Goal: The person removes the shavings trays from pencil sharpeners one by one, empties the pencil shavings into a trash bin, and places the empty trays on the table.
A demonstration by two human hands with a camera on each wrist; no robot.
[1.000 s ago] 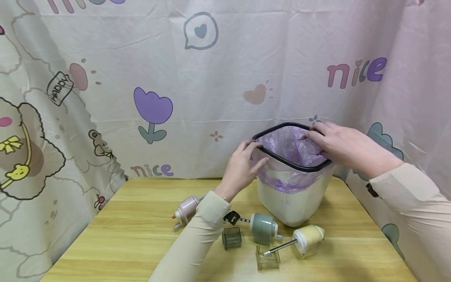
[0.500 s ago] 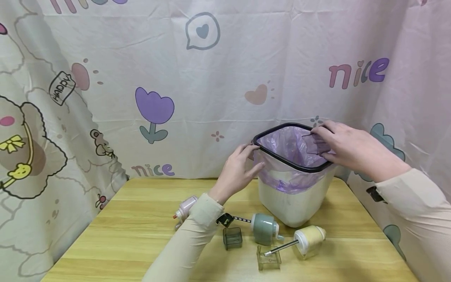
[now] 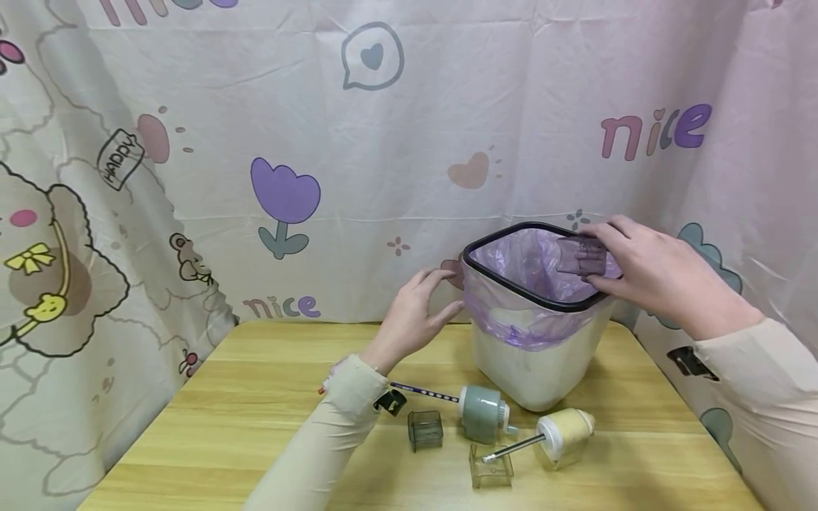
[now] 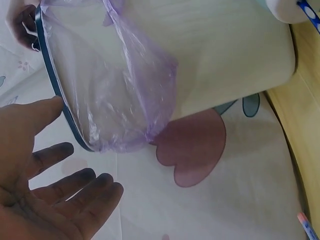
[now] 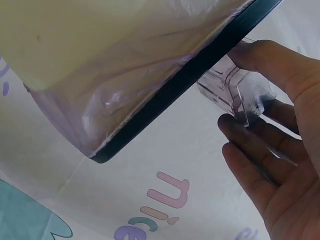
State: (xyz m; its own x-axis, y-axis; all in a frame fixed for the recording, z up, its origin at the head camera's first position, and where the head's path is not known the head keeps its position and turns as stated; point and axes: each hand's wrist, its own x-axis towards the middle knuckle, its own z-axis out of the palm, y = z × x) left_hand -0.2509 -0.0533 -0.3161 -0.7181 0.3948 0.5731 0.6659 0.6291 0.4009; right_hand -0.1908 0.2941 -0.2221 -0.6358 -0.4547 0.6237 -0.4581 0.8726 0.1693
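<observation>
A white trash bin [image 3: 527,369] with a black rim is lined with a purple plastic bag [image 3: 517,326]. Over its right side, my right hand [image 3: 661,277] pinches a clear, purplish sharpener shavings drawer [image 3: 581,257] between thumb and fingers. In the right wrist view that drawer [image 5: 240,92] shows beside the rim, partly behind the thumb. My left hand [image 3: 409,319] is just left of the bin, its fingers spread and holding nothing. From the left wrist view, the left thumb overlaps the rim; whether it touches, I cannot tell.
On the table [image 3: 211,426] lie a teal crank sharpener [image 3: 482,414] with a dotted pencil [image 3: 424,392] and a yellow one [image 3: 569,434] with a dark pencil [image 3: 513,448]. Two drawers, grey [image 3: 424,430] and yellowish [image 3: 491,468], lie nearby. My left sleeve mostly hides a pink sharpener.
My left hand has come off the bin's rim and moved left and down. The right hand has moved right and slightly up, bringing the clear drawer into plainer sight above the bin.
</observation>
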